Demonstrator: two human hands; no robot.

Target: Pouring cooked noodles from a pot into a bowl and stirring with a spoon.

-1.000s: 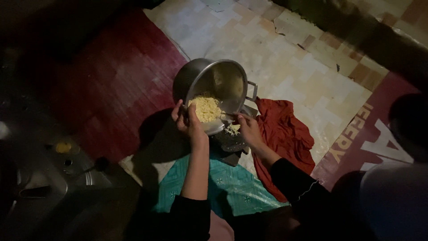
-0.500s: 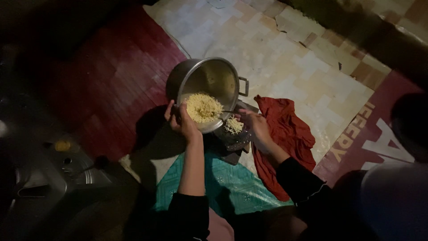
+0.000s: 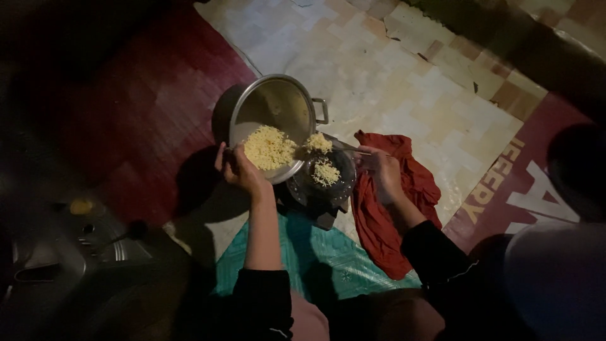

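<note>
At the centre of the frame, the left hand [image 3: 237, 167] wraps its grip around the near rim of a round steel pot [image 3: 271, 117], tipped toward the person, with pale yellow shredded food [image 3: 268, 147] heaped at its lower lip. Just right of it, the right hand [image 3: 383, 172] pinches a thin metal utensil [image 3: 353, 150] reaching over a dark round strainer [image 3: 322, 180] holding more shreds. A rumpled red cloth [image 3: 385, 215] lies on the tiled floor [image 3: 404, 88] beside it.

The utensil [image 3: 353, 149] in the right hand [image 3: 382, 172] is too thin to identify.
</note>
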